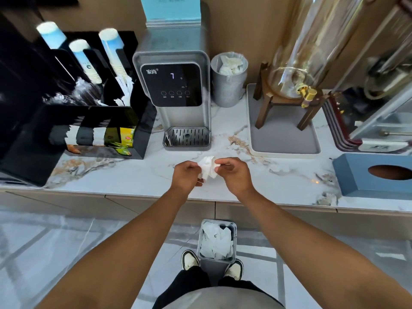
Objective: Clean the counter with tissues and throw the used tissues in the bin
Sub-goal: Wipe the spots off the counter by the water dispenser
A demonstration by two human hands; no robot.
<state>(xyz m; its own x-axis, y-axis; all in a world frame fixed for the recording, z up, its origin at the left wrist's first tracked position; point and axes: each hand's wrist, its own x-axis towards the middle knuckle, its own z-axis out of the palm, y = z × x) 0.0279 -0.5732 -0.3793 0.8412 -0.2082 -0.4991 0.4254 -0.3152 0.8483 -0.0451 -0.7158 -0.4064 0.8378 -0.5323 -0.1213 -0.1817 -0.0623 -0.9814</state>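
Observation:
A crumpled white tissue (207,167) is held between my left hand (187,175) and my right hand (234,172), just above the front middle of the marble counter (138,175). Both hands pinch it with closed fingers. Below the counter edge, on the floor between my shoes, stands a grey rectangular bin (216,241) holding several used tissues. A round grey bin (229,79) with crumpled tissues sits at the back of the counter. A blue tissue box (376,177) lies at the right end of the counter.
A water dispenser (176,94) stands behind my hands, with a black cup and tea organiser (89,108) to its left. A glass drink jar on a wooden stand (289,85) sits on a grey tray (283,139) to the right.

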